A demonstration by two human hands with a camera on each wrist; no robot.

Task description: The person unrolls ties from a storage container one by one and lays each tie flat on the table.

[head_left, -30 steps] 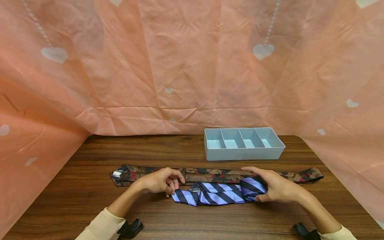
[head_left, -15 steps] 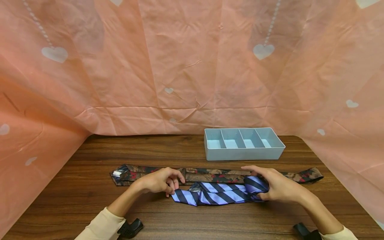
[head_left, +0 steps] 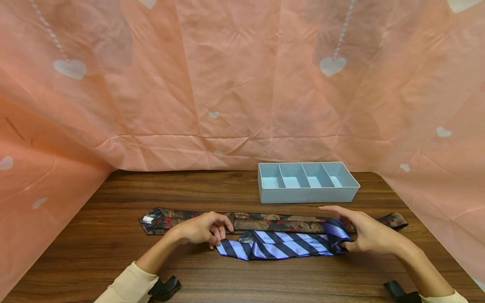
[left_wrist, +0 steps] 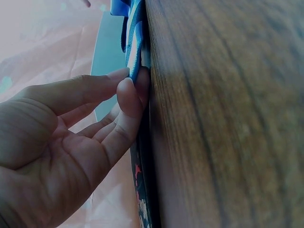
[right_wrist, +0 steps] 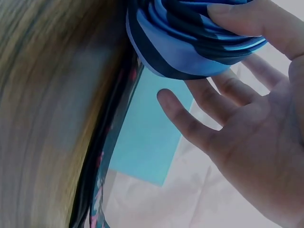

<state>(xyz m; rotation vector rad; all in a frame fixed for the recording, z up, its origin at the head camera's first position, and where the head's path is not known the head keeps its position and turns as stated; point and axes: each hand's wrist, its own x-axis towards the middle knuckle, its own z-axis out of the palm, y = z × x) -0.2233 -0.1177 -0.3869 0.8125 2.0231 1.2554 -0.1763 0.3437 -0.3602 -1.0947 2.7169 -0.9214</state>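
Note:
A purple-and-navy striped necktie [head_left: 282, 248] lies across the table, its right part wound into a roll [head_left: 335, 235]. My left hand [head_left: 201, 229] pinches the tie's left end between thumb and fingers, low against the wood. At the other side my right hand [head_left: 373, 235] holds the roll, and in the right wrist view the thumb [right_wrist: 237, 16] presses on its layered side [right_wrist: 190, 42]. Some fingers pass behind the roll and are partly hidden. Just beyond the striped tie, a dark floral necktie [head_left: 273, 223] lies stretched out flat, partly covered by both hands.
A pale blue box [head_left: 308, 195] with several compartments stands at the back right of the brown wooden table [head_left: 182, 189]. Peach cloth [head_left: 235, 92] with white hearts hangs behind and at both sides.
My right hand has moved to the right with the roll, which has turned, and a longer flat stretch of striped tie shows. My left hand has stayed in place.

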